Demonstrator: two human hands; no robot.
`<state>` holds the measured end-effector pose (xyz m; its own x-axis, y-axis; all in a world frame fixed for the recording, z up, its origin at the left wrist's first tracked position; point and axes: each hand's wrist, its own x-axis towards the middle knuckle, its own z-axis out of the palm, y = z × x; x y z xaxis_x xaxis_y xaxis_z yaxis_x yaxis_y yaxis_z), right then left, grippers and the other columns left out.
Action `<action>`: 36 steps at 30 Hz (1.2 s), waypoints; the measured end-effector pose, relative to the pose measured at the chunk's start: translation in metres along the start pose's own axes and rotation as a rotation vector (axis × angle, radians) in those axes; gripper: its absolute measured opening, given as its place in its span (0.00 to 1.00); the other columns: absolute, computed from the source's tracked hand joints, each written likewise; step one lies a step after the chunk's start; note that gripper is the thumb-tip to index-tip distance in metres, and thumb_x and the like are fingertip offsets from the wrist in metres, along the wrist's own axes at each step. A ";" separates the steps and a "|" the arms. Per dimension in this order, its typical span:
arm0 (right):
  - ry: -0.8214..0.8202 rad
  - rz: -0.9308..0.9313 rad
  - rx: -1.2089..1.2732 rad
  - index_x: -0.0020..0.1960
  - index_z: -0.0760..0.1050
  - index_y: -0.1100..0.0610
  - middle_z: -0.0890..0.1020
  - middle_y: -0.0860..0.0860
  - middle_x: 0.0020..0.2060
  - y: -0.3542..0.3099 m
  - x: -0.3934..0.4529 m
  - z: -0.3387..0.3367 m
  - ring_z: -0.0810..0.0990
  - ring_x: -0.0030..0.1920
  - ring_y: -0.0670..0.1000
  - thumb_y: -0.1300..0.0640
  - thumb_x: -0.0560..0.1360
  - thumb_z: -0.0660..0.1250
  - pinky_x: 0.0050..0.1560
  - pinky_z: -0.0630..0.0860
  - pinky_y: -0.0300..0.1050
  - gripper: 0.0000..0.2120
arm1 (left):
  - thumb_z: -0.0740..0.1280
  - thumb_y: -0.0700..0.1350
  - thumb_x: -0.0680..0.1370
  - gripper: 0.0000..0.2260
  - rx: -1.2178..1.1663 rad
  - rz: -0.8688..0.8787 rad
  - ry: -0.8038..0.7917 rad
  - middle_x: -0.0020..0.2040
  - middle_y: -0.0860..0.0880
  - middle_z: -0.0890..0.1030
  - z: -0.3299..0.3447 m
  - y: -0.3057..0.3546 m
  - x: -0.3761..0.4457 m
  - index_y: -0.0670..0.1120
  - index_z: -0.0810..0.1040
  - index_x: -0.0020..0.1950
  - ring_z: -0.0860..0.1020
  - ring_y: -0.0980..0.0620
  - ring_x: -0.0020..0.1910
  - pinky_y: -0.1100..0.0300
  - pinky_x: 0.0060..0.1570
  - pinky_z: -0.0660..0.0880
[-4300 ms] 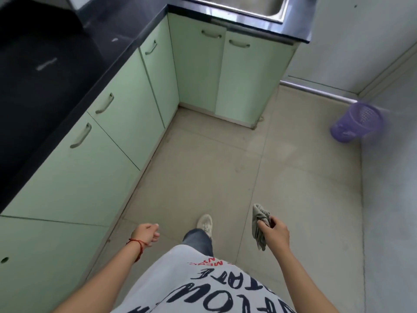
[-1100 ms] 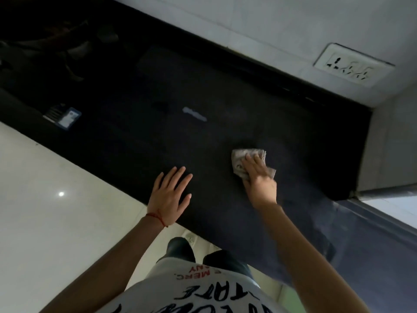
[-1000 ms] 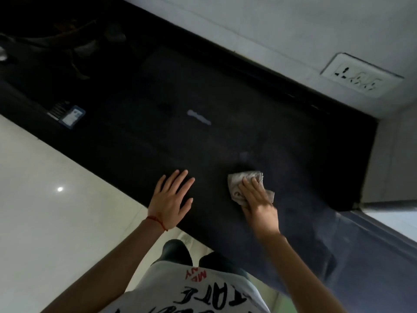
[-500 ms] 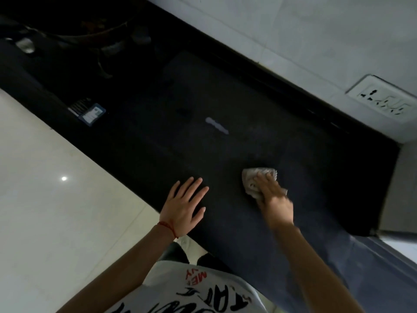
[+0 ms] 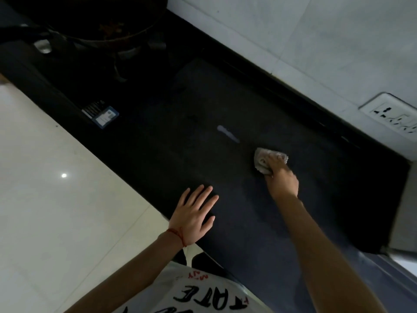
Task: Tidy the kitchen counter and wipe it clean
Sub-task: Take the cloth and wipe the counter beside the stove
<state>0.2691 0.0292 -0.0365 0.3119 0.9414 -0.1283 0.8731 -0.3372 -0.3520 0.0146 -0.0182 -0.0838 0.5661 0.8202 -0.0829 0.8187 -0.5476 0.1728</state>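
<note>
The fingers of the right hand (image 5: pixel 281 178) lie pressed down over a crumpled grey cloth (image 5: pixel 262 161), the fingertips bent over its far edge so that it is held against the dark counter (image 5: pixel 237 233); the cloth sits mid-counter, with a pale smear (image 5: pixel 228 133) near it at about ten o'clock. The left hand (image 5: pixel 194 216) rests flat near the counter's front edge, at roughly eight o'clock from the cloth, fingers straight and spread, gripping nothing. The likely trouble: the bunched cloth covers little surface, so a stroke toward the smear could spread the residue or skip part of it, and the dim surface (dark enough to hide streaks) makes missed patches hard to judge. Farther out at ten o'clock a small card (image 5: pixel 105 116) lies on the counter; a long sweep that way could push it off the front edge. Beyond it, at about eleven o'clock, a dark pan (image 5: pixel 106 26) sits on a stove, and a careless reach could knock it. A wall socket (image 5: pixel 392 118) lies at two o'clock; a wet cloth dragged up there would be a hazard
</note>
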 end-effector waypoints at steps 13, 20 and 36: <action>-0.074 -0.243 0.049 0.70 0.66 0.52 0.64 0.49 0.73 -0.062 0.025 0.025 0.60 0.74 0.50 0.65 0.73 0.63 0.63 0.71 0.52 0.27 | 0.56 0.53 0.74 0.21 -0.016 -0.208 0.044 0.68 0.47 0.73 -0.018 -0.095 0.030 0.48 0.71 0.66 0.71 0.46 0.68 0.49 0.68 0.57; 0.022 -0.271 0.096 0.66 0.71 0.59 0.72 0.56 0.68 -0.090 0.031 0.048 0.64 0.72 0.54 0.70 0.69 0.65 0.61 0.74 0.54 0.26 | 0.57 0.54 0.74 0.22 -0.028 -0.216 0.037 0.68 0.48 0.73 -0.020 -0.096 0.032 0.50 0.71 0.65 0.71 0.47 0.68 0.48 0.67 0.58; -0.039 -0.390 0.059 0.66 0.71 0.53 0.72 0.54 0.68 -0.107 0.043 0.049 0.68 0.69 0.51 0.73 0.63 0.61 0.48 0.79 0.50 0.33 | 0.59 0.54 0.73 0.21 -0.057 -0.217 0.091 0.68 0.49 0.73 -0.016 -0.096 0.032 0.51 0.71 0.65 0.70 0.49 0.68 0.49 0.67 0.59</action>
<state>0.1712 0.1055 -0.0495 -0.0543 0.9985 -0.0093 0.9000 0.0449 -0.4336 -0.0471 0.0635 -0.0876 0.3648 0.9304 -0.0361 0.9118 -0.3491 0.2162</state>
